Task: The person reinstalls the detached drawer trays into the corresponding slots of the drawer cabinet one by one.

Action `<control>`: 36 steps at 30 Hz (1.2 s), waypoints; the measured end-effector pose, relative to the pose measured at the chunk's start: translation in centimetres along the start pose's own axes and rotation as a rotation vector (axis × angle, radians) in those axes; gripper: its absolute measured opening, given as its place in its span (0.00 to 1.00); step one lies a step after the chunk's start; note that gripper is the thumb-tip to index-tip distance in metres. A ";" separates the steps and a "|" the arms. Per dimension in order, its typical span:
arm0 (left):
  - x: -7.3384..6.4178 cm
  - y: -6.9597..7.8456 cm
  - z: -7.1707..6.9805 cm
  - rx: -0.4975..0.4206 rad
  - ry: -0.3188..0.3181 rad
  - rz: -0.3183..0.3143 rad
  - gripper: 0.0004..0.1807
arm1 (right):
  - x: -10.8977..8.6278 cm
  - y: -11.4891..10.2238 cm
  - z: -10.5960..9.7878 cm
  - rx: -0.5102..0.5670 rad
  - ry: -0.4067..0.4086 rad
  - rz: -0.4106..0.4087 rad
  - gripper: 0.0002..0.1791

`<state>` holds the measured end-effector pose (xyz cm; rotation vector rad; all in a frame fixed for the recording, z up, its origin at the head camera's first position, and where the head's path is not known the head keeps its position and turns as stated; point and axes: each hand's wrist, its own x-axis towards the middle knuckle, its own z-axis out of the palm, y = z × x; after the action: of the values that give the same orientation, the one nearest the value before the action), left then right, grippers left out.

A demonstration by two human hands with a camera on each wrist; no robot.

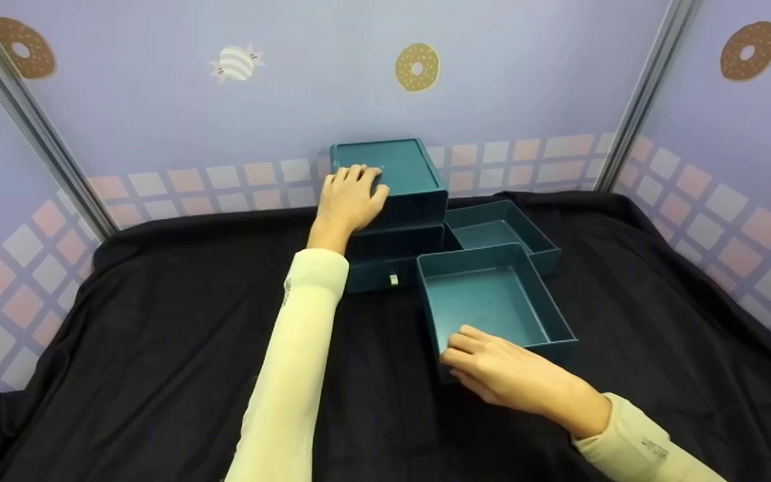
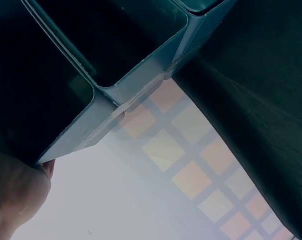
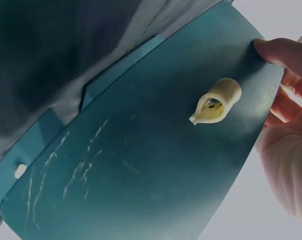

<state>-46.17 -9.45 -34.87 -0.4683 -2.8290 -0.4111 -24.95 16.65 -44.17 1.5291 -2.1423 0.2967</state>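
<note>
My left hand (image 1: 349, 201) rests on the top front edge of a dark teal drawer cabinet (image 1: 402, 164), fingers laid over its top. The cabinet's upper two slots stand without drawers; the bottom drawer (image 1: 369, 276), with a small pale knob, sits inside. With my right hand (image 1: 502, 371) I pinch the front left rim of a teal drawer (image 1: 479, 301) outside the cabinet, its inside bare. In the right wrist view, thumb and fingers grip the edge of its front panel (image 3: 156, 130), near a cream loop-shaped knob (image 3: 226, 97). The left wrist view shows the cabinet's open slots (image 2: 135, 80).
A second removed drawer (image 1: 486, 233) lies right of the cabinet, partly hidden behind the held one. Black cloth (image 1: 178, 348) covers the table. Lilac panels (image 1: 332, 80) with printed doughnuts and tiles enclose the back and sides.
</note>
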 end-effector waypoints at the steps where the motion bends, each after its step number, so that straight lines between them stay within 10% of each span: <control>1: 0.0 0.0 0.0 0.003 0.000 -0.001 0.30 | 0.3 -0.1 0.3 -0.001 -0.004 -0.007 0.12; 36: -0.2 0.2 0.0 0.023 0.003 -0.014 0.31 | 9.2 -1.2 4.1 -0.026 -0.099 -0.063 0.02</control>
<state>-45.89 -9.36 -34.94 -0.4434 -2.8322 -0.3819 -27.21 6.77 -43.14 1.6237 -2.1590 0.1747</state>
